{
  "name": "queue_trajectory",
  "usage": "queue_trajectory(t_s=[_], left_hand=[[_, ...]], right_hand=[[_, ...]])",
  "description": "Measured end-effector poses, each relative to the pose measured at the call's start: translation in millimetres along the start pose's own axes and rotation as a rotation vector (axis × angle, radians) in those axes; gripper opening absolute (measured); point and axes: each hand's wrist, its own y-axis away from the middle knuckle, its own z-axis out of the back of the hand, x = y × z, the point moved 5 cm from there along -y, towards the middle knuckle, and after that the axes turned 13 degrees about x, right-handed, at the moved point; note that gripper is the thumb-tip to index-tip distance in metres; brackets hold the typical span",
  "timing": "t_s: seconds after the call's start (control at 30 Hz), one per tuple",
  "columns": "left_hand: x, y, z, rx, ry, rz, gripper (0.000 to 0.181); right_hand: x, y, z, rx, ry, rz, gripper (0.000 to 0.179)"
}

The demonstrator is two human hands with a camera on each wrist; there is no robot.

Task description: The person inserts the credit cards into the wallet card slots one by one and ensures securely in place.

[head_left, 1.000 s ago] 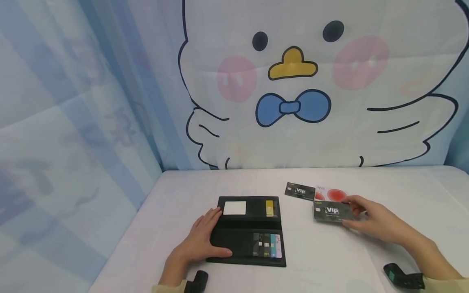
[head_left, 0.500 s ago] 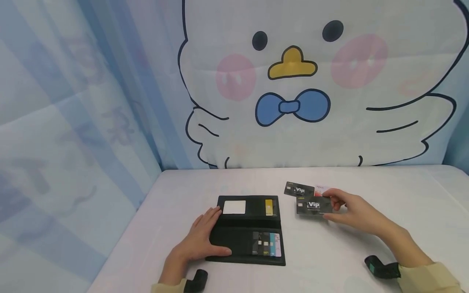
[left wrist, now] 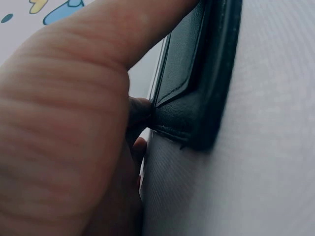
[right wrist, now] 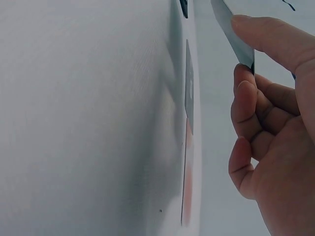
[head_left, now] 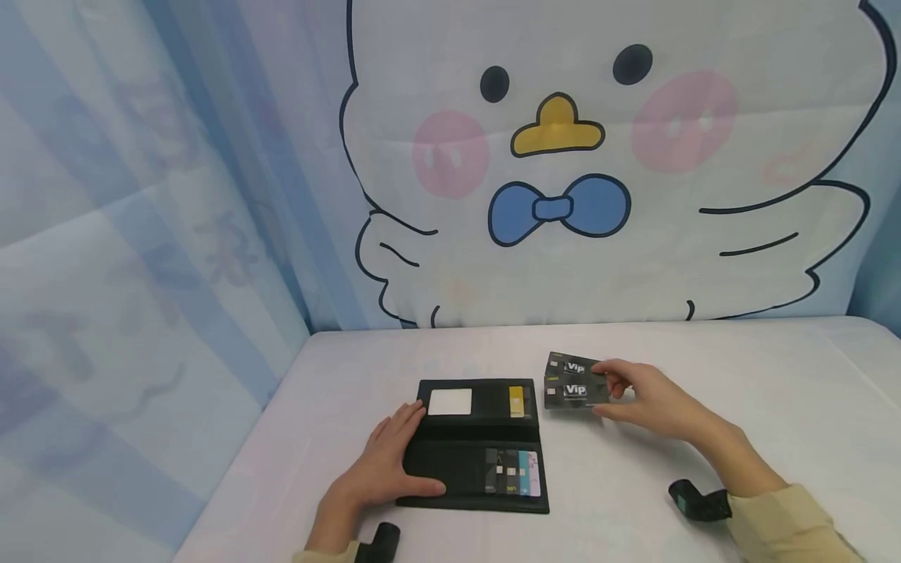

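Observation:
A black wallet [head_left: 450, 461] lies unfolded on the white table, with several cards showing in its lower right slots, a gold card [head_left: 517, 401] in the upper right slot and a white panel [head_left: 450, 401] at upper left. My left hand [head_left: 387, 457] rests on the wallet's left side, thumb stretched over the lower half. To the right of the wallet, my right hand [head_left: 651, 399] pinches a black "Vip" card [head_left: 573, 393] by its right end, raised off the table in the right wrist view. Behind it lies a similar black card [head_left: 563, 362], partly covered in the head view.
A pink-and-red card [right wrist: 188, 182] lies flat on the table beside the lying black card, hidden behind my right hand in the head view. Black wrist devices [head_left: 700, 500] sit at both cuffs. A cartoon-printed curtain [head_left: 556, 274] hangs behind the table.
My right hand has carried the black card leftward toward the wallet, so it now overlaps the lying black card in the head view. The left hand and wallet have stayed in place.

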Motion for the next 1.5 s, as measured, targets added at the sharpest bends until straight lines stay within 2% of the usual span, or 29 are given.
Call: queue_trajectory(t_s=[0.2,0.47,0.77,1.27,1.5], left_hand=[[1.9,-1.0,-0.7,-0.003,0.006,-0.007,0.117],[2.5,-1.3,1.0,0.004,-0.001,-0.024,0.116],[1.7,-0.9,1.2,0.004,0.001,-0.026,0.117],[3.9,-1.7,1.3,0.006,0.005,-0.006,0.117],[4.8,-2.7,0.6,0.007,-0.002,-0.014,0.117]], right_hand=[[8,-8.1,-2,-0.020,0.055,-0.017,0.055],[15,-23.8,-8,0.018,-0.015,0.003,0.053],[28,-41.1,-15,0.057,-0.017,0.023,0.051],[34,-53.7,-22,0.119,-0.022,0.022,0.049],[39,-56.6,-24,0.152,-0.031,-0.015,0.051]])
